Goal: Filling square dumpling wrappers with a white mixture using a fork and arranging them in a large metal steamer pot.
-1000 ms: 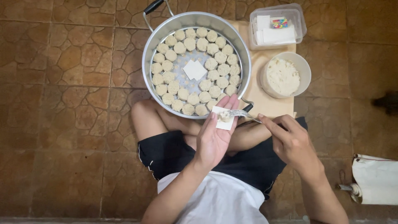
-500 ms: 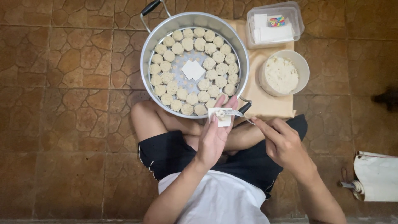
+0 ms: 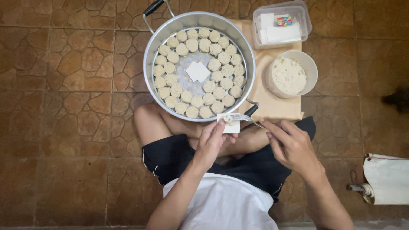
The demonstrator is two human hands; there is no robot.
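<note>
I sit cross-legged on a tiled floor. My left hand [image 3: 211,140] holds a small square white wrapper [image 3: 228,126] flat on its fingers. My right hand [image 3: 294,148] grips a metal spoon [image 3: 239,118] whose tip rests on the wrapper. Just beyond the hands stands a round metal steamer pan [image 3: 148,64] filled with several pale dumplings [image 3: 208,87] in rings, with loose square wrappers [image 3: 198,71] at its middle. A white bowl of pale filling [image 3: 289,76] sits to the pan's right.
A clear plastic box [image 3: 281,22] with white wrappers stands behind the bowl, both on a tan board [image 3: 266,104]. A white cloth bundle [image 3: 385,179] lies on the floor at the right. A dark object [image 3: 398,99] is at the right edge.
Both hands have stayed together at the pan's near rim; the spoon tip remains on the wrapper, with only slight shifts of the fingers.
</note>
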